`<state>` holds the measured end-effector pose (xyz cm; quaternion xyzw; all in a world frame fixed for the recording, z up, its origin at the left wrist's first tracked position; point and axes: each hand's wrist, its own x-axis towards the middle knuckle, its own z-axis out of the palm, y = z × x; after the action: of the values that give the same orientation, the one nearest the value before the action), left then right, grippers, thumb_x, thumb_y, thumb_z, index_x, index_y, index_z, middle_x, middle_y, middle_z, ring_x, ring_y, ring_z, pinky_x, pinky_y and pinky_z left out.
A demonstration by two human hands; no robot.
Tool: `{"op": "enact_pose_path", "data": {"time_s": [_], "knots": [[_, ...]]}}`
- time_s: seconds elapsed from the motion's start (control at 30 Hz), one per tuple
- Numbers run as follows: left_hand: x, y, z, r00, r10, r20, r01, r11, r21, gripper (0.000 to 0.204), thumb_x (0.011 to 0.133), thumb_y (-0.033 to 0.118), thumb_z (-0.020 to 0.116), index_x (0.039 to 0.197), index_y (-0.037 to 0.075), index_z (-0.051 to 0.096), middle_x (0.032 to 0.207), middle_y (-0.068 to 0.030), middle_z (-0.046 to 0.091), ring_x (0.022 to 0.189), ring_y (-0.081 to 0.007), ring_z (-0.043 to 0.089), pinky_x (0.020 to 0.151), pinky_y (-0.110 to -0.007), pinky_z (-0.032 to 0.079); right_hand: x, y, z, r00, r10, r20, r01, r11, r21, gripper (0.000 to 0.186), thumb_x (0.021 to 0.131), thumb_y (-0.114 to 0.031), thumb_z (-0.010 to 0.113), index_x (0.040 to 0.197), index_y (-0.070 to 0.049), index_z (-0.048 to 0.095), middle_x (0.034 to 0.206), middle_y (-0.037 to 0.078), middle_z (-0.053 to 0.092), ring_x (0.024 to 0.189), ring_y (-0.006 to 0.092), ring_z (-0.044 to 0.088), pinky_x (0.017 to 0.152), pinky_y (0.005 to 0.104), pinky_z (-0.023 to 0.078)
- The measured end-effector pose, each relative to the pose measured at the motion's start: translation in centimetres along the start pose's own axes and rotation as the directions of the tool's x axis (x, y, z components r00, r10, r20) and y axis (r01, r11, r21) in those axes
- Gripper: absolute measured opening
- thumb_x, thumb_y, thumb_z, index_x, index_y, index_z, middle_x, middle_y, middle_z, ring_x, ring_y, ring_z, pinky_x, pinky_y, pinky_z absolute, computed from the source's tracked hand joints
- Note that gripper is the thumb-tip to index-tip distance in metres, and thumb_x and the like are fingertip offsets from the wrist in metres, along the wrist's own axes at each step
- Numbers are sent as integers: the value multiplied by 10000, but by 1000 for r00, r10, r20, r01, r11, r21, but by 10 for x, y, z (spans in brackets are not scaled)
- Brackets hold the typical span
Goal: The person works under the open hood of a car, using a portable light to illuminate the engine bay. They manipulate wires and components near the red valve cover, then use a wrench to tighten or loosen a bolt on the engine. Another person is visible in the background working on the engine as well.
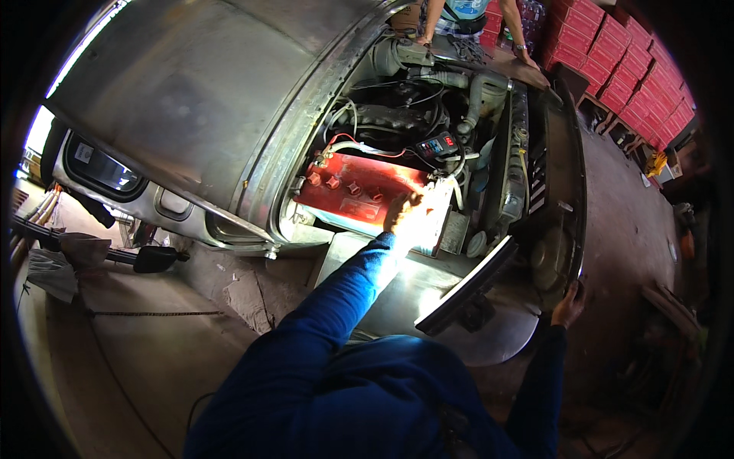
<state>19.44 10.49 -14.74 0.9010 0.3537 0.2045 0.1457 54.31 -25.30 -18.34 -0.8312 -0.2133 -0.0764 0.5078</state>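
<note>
A red car battery [347, 182] sits in the open engine bay, cables on its terminals and a small tester with red display [436, 145] behind it. My left hand [401, 213] is over the battery's right end near the terminal, glare hiding whether its fingers are closed or touching anything. My right hand [567, 304] grips the outer edge of the vehicle's front panel [569, 237]. A lit bar lamp [466, 284] rests at a slant on the metal fender [501, 336] between my hands, shining on my left sleeve and the battery.
A large bare-metal body panel [176, 92] fills the upper left. Across the engine, another person [462, 19] leans with both hands on the far edge. Stacked red boxes [612, 61] stand at the back right. A cable [153, 312] crosses the floor at lower left.
</note>
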Motion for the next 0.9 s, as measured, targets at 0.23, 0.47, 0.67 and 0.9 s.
{"op": "enact_pose_path", "data": {"time_s": [0.23, 0.47, 0.67, 0.9], "knots": [[16, -43, -8, 979, 205, -6, -205, 979, -18, 365, 879, 366, 695, 1180, 163, 661, 1167, -100, 661, 1090, -338, 613, 919, -498, 490, 2, 3, 1, 999, -53, 9, 54, 997, -58, 503, 1056, -410, 522, 1177, 56, 669, 1116, 214, 701, 1020, 352, 652, 926, 428, 483], [32, -73, -13, 933, 324, 156, -316, 946, -74, 416, 892, 386, 672, 1230, 145, 640, 1245, -109, 631, 1161, -329, 581, 953, -494, 466, 6, 18, -6, 996, -45, 76, 53, 992, -112, 562, 1053, -444, 526, 1238, 75, 633, 1224, 263, 659, 1130, 423, 613, 1005, 448, 461], [-28, -41, -21, 952, 197, -235, -211, 977, -36, 442, 881, 375, 704, 1243, 134, 623, 1214, -85, 614, 1183, -288, 556, 938, -465, 453, 41, 17, -25, 965, 17, 260, 45, 972, -230, 550, 1021, -367, 607, 1393, 34, 547, 1381, 219, 593, 1282, 360, 561, 1073, 444, 444], [-103, -133, -86, 919, -208, -335, 188, 978, -91, 348, 819, 189, 773, 1151, 134, 681, 1140, -107, 640, 1118, -320, 585, 973, -482, 459, 96, -216, 18, 848, -279, 451, 381, 912, -152, 455, 966, -158, 676, 1357, 41, 559, 1354, 203, 612, 1260, 320, 589, 1054, 430, 468]]}}
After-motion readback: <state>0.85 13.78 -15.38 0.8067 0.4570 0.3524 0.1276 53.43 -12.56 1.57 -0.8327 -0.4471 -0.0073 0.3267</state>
